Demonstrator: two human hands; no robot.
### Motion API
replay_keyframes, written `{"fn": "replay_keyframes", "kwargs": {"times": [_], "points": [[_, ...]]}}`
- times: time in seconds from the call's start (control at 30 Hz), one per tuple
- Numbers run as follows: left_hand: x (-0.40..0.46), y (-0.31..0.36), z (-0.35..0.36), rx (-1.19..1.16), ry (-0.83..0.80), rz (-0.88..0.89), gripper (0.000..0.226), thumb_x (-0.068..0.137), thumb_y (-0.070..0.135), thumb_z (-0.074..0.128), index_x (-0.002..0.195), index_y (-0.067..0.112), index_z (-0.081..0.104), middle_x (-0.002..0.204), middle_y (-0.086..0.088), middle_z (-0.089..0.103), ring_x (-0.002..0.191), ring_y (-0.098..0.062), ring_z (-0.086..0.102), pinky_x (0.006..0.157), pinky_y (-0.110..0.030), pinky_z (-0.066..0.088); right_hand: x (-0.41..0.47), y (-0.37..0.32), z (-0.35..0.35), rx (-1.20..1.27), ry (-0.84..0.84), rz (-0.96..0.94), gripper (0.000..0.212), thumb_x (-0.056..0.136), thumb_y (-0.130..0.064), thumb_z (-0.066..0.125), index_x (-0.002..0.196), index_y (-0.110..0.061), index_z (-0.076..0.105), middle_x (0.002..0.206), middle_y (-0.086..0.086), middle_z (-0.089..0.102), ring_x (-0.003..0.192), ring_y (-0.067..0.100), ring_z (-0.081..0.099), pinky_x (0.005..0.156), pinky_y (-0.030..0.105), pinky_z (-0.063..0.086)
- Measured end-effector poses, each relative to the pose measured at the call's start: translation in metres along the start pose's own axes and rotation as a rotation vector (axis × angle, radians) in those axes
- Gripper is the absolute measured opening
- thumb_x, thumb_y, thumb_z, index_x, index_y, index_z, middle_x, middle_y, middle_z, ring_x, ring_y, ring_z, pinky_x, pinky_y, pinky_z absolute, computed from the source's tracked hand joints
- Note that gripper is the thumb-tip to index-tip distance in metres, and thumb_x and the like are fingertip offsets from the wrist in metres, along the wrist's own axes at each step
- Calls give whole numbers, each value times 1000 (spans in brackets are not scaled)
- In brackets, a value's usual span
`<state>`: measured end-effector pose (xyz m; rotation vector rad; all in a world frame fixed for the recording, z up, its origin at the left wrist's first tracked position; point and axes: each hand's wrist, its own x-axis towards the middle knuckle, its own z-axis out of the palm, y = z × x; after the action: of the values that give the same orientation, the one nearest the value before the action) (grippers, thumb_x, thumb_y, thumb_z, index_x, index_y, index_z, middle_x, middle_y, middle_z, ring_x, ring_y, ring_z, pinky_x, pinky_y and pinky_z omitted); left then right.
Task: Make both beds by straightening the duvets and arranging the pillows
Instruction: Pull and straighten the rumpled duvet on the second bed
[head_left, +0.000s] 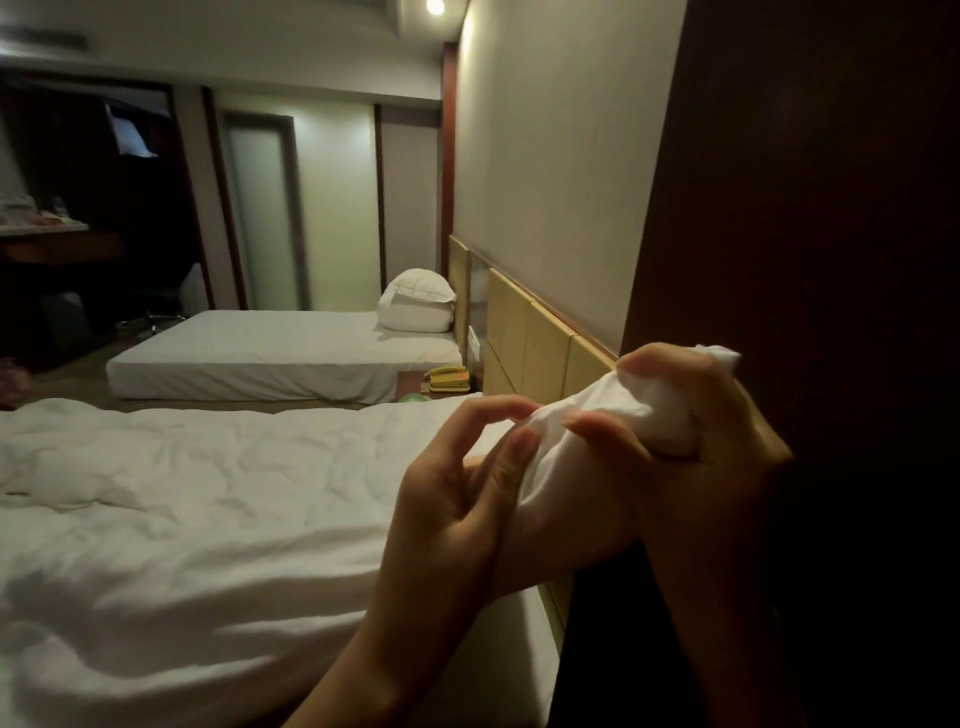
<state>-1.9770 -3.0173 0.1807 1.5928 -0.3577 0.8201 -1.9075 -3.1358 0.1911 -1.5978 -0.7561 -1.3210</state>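
Near bed: duvet spread but rumpled; no pillow seen.
Right hand: clenched round the duvet's corner at the headboard end.
Left hand: fingers loosely pinching that same corner.
Far bed: pillows stacked at head; no duvet visible.
Remaining: smoothing, pillows, far duvet.

Pillows on far bed
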Motion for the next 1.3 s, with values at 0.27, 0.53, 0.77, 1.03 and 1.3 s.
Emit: {"fn": "replay_keyframes", "kwargs": {"times": [0.27,0.53,0.77,1.03,1.3], "points": [[-6,24,-16,88,19,152,15,87,23,49,101,24,55,58,20,61,40,10,49,39,-4,33,7,-21,-5,73,-63,-25,53,79,-72,50,105,-25,53,92,2,60,77,12,59,63,17,48],[5,0,-23,109,58,129,13,89,22,50,100,24,56,47,13,53,35,6,41,38,-5,28,3,-14,17,62,-55,38,56,84,-73,41,103,-23,57,88,4,62,78,17,62,68,25,51],[20,-53,-39,264,110,103,18,94,35,45,108,34,57,76,20,64,53,4,56,50,-8,40,-16,14,62,99,-99,90,63,87,-66,41,104,-11,64,90,8,64,80,8,57,77,-2,37],[79,-128,-68,267,81,55,12,96,35,48,105,33,56,57,16,56,44,2,49,43,-12,36,-17,72,142,295,-247,289,40,79,-67,56,113,-46,55,108,-31,59,99,-12,54,89,5,40],[185,-268,-119,267,81,-48,15,96,45,46,99,35,57,85,13,66,67,-3,64,55,-14,47,-27,162,282,-13,-225,144,55,92,-59,43,131,-21,37,114,11,54,90,-2,47,64,1,40]]}}
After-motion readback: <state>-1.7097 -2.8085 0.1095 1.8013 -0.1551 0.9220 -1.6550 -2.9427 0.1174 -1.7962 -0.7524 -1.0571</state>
